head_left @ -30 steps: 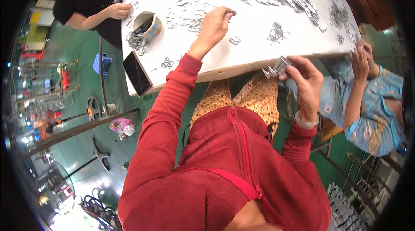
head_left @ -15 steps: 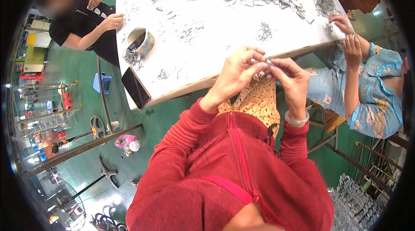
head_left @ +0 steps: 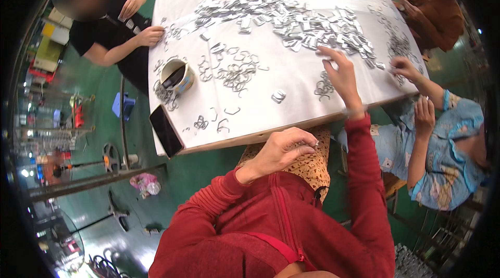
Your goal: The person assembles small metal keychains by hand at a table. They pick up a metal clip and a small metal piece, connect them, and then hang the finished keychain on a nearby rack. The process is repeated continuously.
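Observation:
My left hand [head_left: 285,149] is just off the table's near edge, its fingers curled and the thumb close to the forefinger. A pale glint shows at its fingertips; what it is, I cannot make out. Over the table, my right hand [head_left: 339,72] reaches out with fingers apart and nothing in them, towards the near side of a heap of silver metal clips [head_left: 312,30]. Beneath and beside that hand lies a cluster of thin wire rings [head_left: 323,88]. One small silver metal piece [head_left: 278,96] sits alone on the white tabletop [head_left: 260,124].
At left are loose curved wires [head_left: 237,72], a round tub [head_left: 186,81] with a dark object inside, and a phone [head_left: 165,131] at the corner. Co-workers handle small parts: one in black [head_left: 101,43], one in blue [head_left: 442,142], one in brown [head_left: 435,12].
My hands have come apart: the right has gone forward over the table and opened, the left has drawn back. A silver piece now shows plainly on the tabletop. The view has shifted.

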Demonstrator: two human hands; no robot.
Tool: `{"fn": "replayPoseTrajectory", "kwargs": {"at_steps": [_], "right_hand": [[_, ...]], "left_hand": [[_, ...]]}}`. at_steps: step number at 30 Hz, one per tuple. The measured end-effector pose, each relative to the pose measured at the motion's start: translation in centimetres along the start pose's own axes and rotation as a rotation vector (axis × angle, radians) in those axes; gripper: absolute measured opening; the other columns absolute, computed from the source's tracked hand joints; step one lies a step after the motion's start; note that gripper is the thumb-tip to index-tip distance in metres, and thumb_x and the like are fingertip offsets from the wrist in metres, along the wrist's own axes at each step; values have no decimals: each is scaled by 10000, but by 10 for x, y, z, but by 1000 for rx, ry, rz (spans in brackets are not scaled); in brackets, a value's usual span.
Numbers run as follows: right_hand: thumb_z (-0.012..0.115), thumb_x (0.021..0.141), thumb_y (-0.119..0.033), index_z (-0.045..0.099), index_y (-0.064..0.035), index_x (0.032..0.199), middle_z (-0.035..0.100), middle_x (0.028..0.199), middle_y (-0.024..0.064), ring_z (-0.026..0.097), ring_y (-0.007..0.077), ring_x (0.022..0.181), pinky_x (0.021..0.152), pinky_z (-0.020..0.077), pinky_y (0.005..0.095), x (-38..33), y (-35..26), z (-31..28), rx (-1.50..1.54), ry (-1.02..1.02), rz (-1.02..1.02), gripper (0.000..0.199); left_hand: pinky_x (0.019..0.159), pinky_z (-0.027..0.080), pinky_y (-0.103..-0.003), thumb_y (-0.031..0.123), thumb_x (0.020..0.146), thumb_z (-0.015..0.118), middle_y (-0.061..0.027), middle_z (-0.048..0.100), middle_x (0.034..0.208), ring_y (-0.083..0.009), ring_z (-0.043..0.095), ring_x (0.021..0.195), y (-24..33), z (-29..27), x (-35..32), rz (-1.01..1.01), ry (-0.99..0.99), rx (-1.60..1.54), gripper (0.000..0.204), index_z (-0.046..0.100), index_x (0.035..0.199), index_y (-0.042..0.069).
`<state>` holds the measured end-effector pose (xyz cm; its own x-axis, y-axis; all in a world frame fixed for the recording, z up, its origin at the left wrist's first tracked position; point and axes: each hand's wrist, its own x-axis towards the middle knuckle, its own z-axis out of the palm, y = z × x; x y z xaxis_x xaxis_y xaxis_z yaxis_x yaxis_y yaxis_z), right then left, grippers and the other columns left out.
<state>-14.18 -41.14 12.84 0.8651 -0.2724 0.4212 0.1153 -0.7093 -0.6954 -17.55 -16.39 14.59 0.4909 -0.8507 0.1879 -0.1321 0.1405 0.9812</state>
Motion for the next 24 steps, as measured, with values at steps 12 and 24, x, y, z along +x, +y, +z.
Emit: {"fn": "replayPoseTrajectory", "kwargs": {"at_steps": [12, 24], "right_hand": [[540, 819, -4, 603, 3, 1089, 641, 989, 121, 616, 208, 819, 699, 497, 316, 44, 71, 49, -225, -120, -54, 277], [604, 797, 74, 584, 50, 1091, 654, 874, 100, 627, 141, 750, 710, 524, 261, -106, -102, -25, 655, 71, 513, 296]], "left_hand": [[800, 467, -317, 56, 824, 632, -85, 634, 958, -213, 589, 912, -9, -2, -14, 17, 61, -15, 134, 604, 951, 21], [799, 469, -328, 136, 840, 646, -120, 645, 906, -213, 623, 914, -6, -1, 0, -62, 95, -66, 274, 464, 1004, 13]]}}
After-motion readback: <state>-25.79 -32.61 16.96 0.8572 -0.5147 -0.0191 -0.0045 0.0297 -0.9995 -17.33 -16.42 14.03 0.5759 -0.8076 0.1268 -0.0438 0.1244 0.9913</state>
